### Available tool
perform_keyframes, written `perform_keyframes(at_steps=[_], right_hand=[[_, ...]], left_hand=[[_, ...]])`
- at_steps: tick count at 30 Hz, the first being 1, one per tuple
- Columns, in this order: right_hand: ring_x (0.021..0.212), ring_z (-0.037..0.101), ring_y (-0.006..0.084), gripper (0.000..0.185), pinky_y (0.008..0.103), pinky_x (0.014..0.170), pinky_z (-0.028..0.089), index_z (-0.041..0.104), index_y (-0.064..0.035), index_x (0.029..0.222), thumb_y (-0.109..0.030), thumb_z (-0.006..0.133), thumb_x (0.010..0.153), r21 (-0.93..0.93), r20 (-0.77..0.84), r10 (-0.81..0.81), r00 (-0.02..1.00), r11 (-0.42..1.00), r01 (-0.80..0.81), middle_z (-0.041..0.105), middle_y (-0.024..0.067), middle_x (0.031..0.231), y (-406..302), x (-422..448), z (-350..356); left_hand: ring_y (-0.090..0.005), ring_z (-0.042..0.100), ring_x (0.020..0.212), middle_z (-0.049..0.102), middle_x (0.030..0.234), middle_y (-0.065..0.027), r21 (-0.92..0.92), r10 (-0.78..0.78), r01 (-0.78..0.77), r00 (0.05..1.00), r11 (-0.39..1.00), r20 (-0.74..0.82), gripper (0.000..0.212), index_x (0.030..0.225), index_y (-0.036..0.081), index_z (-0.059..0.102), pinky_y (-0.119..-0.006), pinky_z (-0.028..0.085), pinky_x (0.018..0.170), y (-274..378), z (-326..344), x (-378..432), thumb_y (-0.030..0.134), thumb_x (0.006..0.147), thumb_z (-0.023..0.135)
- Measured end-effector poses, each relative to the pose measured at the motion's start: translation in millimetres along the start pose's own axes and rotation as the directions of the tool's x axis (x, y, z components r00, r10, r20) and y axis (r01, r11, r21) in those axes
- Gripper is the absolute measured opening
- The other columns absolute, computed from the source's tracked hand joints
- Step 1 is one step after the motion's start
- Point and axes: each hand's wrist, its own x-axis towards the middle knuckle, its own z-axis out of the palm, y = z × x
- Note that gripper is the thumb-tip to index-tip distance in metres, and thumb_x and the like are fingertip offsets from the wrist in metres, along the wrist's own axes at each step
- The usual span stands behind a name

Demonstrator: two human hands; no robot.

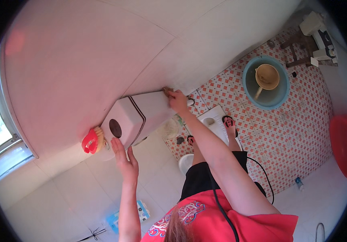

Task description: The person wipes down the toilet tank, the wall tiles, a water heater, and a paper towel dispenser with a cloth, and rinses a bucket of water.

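A white toilet cistern (pixel 149 109) with dark stripes is fixed to the wall, and a dark round button (pixel 115 128) sits in its top. Against the cistern's near top edge rests my left hand (pixel 125 161), its thumb spread from the fingers, holding nothing. My right hand (pixel 178 102) grips a small brown pad (pixel 167 90) at the cistern's lower corner, by the wall; whether it is sponge or cloth I cannot tell. A red-handled scrubbing brush (pixel 92 141) with pale bristles lies beside the top of the cistern.
Below is a white squat toilet (pixel 218 121), with my feet on either side. A blue basin (pixel 265 103) of water holds a tan dipper (pixel 267 77). Also here are a wooden stool (pixel 300 45) bearing boxes, a red basin (pixel 344 145), a white bucket (pixel 186 163) and a black cable (pixel 265 172).
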Motion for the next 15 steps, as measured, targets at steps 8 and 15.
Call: perform_keyframes(at_steps=[8,15], right_hand=[[0.071,0.050,0.0201,0.029,0.0245,0.060,0.040,0.055,-0.0047,0.096,0.003,0.047,0.069,0.466,0.034,-0.429,0.903,0.806,0.365,0.047,0.0098,0.081,-111,-61,-2],[0.072,0.049,0.0238,0.026,0.0268,0.060,0.040,0.054,-0.0031,0.092,0.005,0.045,0.069,0.129,0.047,-0.013,0.999,0.992,0.007,0.047,0.0117,0.081,-24,-35,-6]], left_hand=[[-0.0355,0.026,0.116,0.030,0.123,-0.0235,0.029,-0.043,0.042,0.999,0.999,0.028,0.047,0.121,-0.004,0.027,-0.038,0.026,0.092,-7,-7,-9,-0.001,0.077,0.044],[-0.0353,0.026,0.116,0.029,0.123,-0.0233,0.055,-0.013,0.011,0.999,0.998,0.037,0.047,0.121,-0.004,0.027,-0.038,0.026,0.092,-4,0,-2,-0.002,0.077,0.044]])
